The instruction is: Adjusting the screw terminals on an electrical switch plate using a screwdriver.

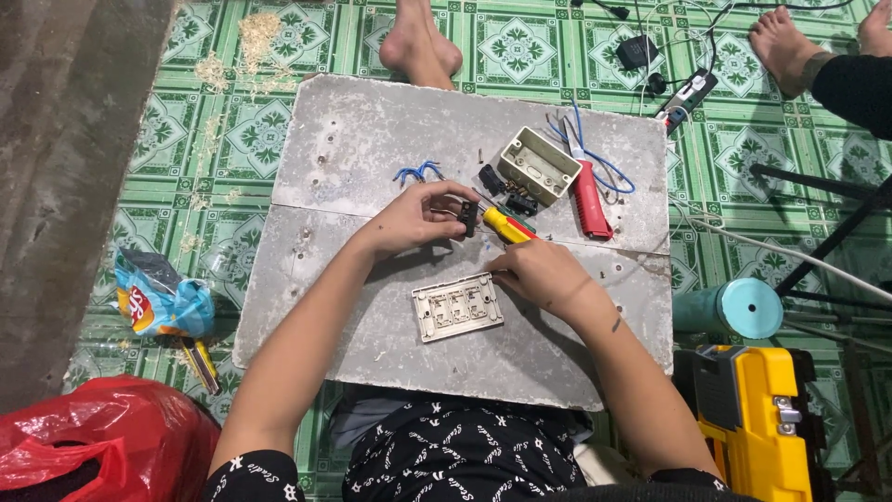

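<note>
Left hand (416,218) fingers (455,197) curled tight round a small black switch part (467,217), pinching it just above the bench (372,149), a grey slab lying on the green patterned tile floor (232,139). Right hand (544,274) fingers closed round the yellow handle of a screwdriver (506,226), whose tip points up-left and meets the black part. Just below the hands, a white switch plate (457,307) lies flat on the slab, near the right hand, not touching it. Behind the hands: a beige wall box (539,165), open side up, more small black parts (506,191) beside it, a red-handled tool (587,200) to its right, blue wire (609,167) looping around that, another short blue wire piece (416,171) further left. Off the slab: snack bag (158,299) and red plastic bag (102,437) on the left, teal cylinder (734,309) and yellow tool case (757,418) on the right, black power strip (688,93) with cords at top right. Bare feet (420,42) of other people at the top edge.
</note>
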